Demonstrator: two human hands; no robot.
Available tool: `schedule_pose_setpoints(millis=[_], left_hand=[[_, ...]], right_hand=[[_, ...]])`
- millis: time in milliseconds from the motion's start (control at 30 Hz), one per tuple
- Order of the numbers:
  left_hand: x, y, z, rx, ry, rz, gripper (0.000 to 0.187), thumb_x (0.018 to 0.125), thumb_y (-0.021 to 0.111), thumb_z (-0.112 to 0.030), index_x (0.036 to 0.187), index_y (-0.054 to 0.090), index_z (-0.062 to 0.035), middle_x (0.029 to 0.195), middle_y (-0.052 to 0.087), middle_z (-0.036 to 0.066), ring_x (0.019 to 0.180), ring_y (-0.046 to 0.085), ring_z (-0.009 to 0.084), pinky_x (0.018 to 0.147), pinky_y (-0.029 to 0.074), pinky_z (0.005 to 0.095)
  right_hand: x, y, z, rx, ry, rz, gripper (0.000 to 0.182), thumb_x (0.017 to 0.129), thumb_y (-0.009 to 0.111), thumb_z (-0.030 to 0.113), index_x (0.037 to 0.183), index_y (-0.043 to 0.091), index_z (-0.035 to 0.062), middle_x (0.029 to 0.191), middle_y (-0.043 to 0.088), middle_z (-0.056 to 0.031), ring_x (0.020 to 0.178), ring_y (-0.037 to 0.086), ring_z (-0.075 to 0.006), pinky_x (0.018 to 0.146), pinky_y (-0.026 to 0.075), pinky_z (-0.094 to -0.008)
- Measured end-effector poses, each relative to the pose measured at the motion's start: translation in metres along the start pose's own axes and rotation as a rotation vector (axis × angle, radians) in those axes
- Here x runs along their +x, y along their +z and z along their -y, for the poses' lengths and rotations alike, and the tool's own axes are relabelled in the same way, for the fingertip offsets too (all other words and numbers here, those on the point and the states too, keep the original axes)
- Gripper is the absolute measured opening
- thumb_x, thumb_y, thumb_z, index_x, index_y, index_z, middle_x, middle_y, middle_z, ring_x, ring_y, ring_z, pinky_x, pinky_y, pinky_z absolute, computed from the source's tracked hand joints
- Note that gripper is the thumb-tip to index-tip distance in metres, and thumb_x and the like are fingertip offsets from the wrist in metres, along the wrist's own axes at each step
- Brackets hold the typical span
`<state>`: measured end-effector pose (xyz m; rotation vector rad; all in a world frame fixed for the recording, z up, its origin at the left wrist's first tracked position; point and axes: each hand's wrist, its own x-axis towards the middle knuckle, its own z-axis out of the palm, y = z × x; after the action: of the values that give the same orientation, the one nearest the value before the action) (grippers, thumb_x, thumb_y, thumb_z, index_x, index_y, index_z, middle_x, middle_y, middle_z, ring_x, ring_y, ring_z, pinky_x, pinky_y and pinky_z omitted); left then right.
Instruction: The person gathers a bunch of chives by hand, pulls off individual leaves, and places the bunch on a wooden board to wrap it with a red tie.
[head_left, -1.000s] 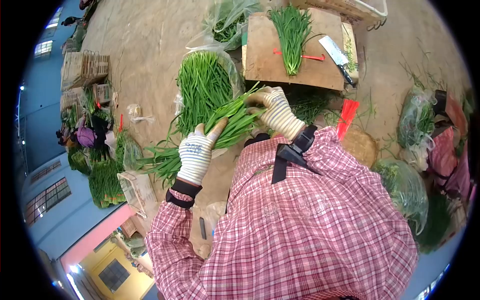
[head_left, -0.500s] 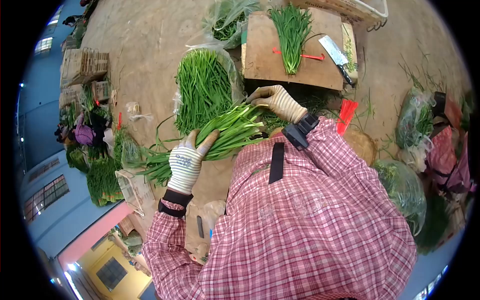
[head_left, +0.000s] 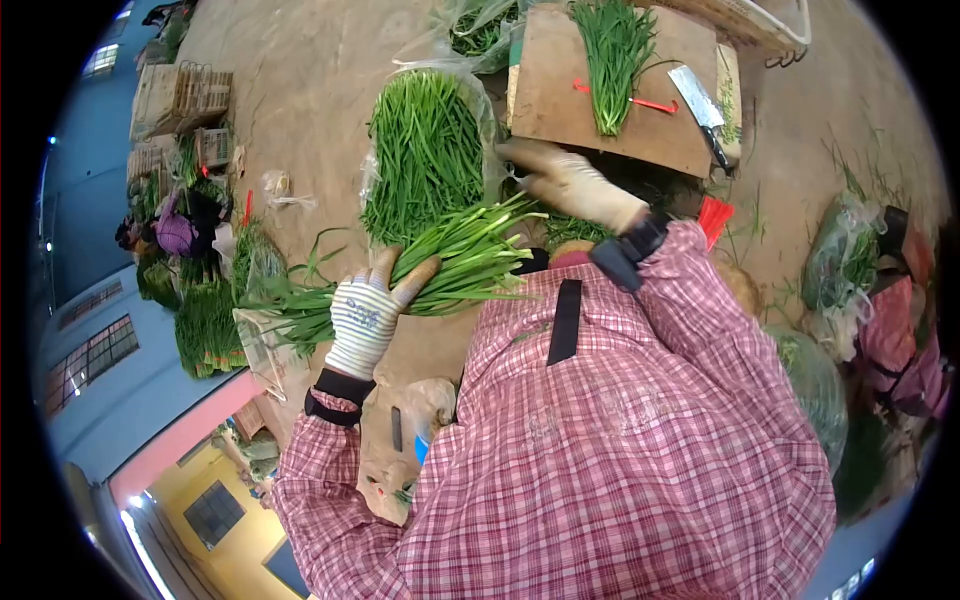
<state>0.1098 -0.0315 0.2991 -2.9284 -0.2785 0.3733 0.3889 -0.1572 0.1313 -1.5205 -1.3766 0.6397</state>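
Left hand (head_left: 362, 330): curled around 1 green bunch (head_left: 465, 255), off near-left corner of bench (head_left: 552, 95) | right hand (head_left: 580, 187): blurred, fingers extended, seemingly empty | clear bag (head_left: 489, 125): packed with green stalks (head_left: 425, 155), beside bench's left edge | glove's blue print (head_left: 366, 314): unreadable

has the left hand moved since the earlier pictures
Yes. The left hand has shifted left and a little downward in the view, farther from the brown board.
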Motion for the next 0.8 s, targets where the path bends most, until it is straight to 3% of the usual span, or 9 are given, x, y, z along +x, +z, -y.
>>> schedule_pose_setpoints(millis=[67, 100, 367, 433, 533, 600, 667, 733, 800], left_hand=[[0.003, -0.001, 0.000, -0.001, 0.021, -0.012, 0.063, 0.077, 0.060, -0.003, 0.131, 0.057, -0.0336, 0.120, 0.062, 0.014, 0.079, 0.066, 0.0314, 0.066, 0.054, 0.0390], [0.004, -0.001, 0.001, -0.023, 0.030, -0.037, 0.062, 0.076, 0.061, -0.003, 0.130, 0.057, -0.0328, 0.120, 0.063, 0.013, 0.079, 0.066, 0.0312, 0.065, 0.054, 0.0389], [-0.007, 0.009, 0.007, -0.128, 0.008, -0.061, 0.063, 0.072, 0.062, 0.002, 0.128, 0.059, -0.0267, 0.119, 0.063, 0.015, 0.080, 0.066, 0.0336, 0.066, 0.054, 0.0396], [-0.025, 0.016, 0.023, -0.106, -0.008, -0.094, 0.061, 0.074, 0.061, 0.000, 0.128, 0.058, -0.0282, 0.118, 0.063, 0.014, 0.078, 0.066, 0.0320, 0.064, 0.054, 0.0387], [-0.034, 0.011, 0.031, -0.071, -0.033, -0.119, 0.059, 0.076, 0.060, -0.002, 0.128, 0.058, -0.0289, 0.116, 0.064, 0.014, 0.078, 0.067, 0.0311, 0.063, 0.054, 0.0385], [-0.031, 0.012, 0.027, -0.090, -0.056, -0.097, 0.061, 0.074, 0.060, 0.000, 0.128, 0.058, -0.0285, 0.117, 0.064, 0.015, 0.079, 0.067, 0.0320, 0.065, 0.055, 0.0392], [-0.020, 0.013, 0.023, -0.116, -0.024, -0.118, 0.062, 0.073, 0.060, 0.001, 0.128, 0.058, -0.0284, 0.117, 0.064, 0.015, 0.079, 0.067, 0.0322, 0.065, 0.055, 0.0394], [-0.011, 0.014, 0.020, -0.137, -0.001, -0.144, 0.064, 0.073, 0.061, 0.002, 0.129, 0.058, -0.0284, 0.117, 0.064, 0.014, 0.079, 0.067, 0.0324, 0.065, 0.055, 0.0395], [-0.006, 0.016, 0.021, -0.169, -0.014, -0.170, 0.066, 0.071, 0.061, 0.003, 0.129, 0.058, -0.0285, 0.117, 0.064, 0.014, 0.078, 0.066, 0.0328, 0.066, 0.054, 0.0394]], right_hand=[[0.016, -0.010, 0.038, 0.074, 0.343, 0.475, 0.035, 0.090, 0.060, 0.023, 0.123, 0.063, 0.0109, 0.107, 0.068, -0.0168, 0.102, 0.065, -0.0307, 0.087, 0.051, -0.0391], [0.011, 0.012, 0.007, -0.087, 0.033, 0.430, 0.025, 0.090, 0.061, 0.023, 0.109, 0.068, 0.0081, 0.087, 0.068, -0.0150, 0.083, 0.068, -0.0314, 0.073, 0.053, -0.0391], [-0.011, -0.004, -0.024, -0.277, -0.032, 0.243, 0.021, 0.087, 0.064, 0.025, 0.091, 0.068, 0.0050, 0.086, 0.066, -0.0159, 0.082, 0.064, -0.0354, 0.070, 0.051, -0.0426], [-0.035, -0.024, -0.058, -0.419, 0.272, 0.252, 0.026, 0.088, 0.060, 0.031, 0.095, 0.070, 0.0076, 0.090, 0.068, -0.0171, 0.086, 0.065, -0.0369, 0.075, 0.052, -0.0457], [-0.052, -0.046, -0.054, -0.917, 0.536, 0.789, 0.050, 0.080, 0.068, 0.042, 0.124, 0.064, 0.0197, 0.131, 0.059, -0.0103, 0.116, 0.058, -0.0342, 0.091, 0.048, -0.0477], [-0.043, -0.029, -0.030, -0.574, 0.247, 0.374, 0.091, 0.067, 0.079, 0.046, 0.145, 0.042, 0.0189, 0.151, 0.038, -0.0127, 0.126, 0.051, -0.0339, 0.101, 0.044, -0.0476], [-0.018, 0.002, -0.001, -0.096, -0.001, 0.186, 0.103, 0.069, 0.080, 0.039, 0.151, 0.025, 0.0095, 0.153, 0.031, -0.0226, 0.127, 0.050, -0.0370, 0.101, 0.046, -0.0431], [-0.009, 0.029, 0.015, 0.306, 0.162, 0.366, 0.079, 0.080, 0.072, 0.033, 0.144, 0.035, 0.0045, 0.134, 0.051, -0.0283, 0.115, 0.058, -0.0372, 0.091, 0.051, -0.0393], [-0.013, 0.054, 0.004, -0.042, 0.190, 0.485, 0.047, 0.080, 0.069, 0.023, 0.120, 0.056, 0.0017, 0.092, 0.067, -0.0254, 0.087, 0.067, -0.0394, 0.076, 0.053, -0.0454]])
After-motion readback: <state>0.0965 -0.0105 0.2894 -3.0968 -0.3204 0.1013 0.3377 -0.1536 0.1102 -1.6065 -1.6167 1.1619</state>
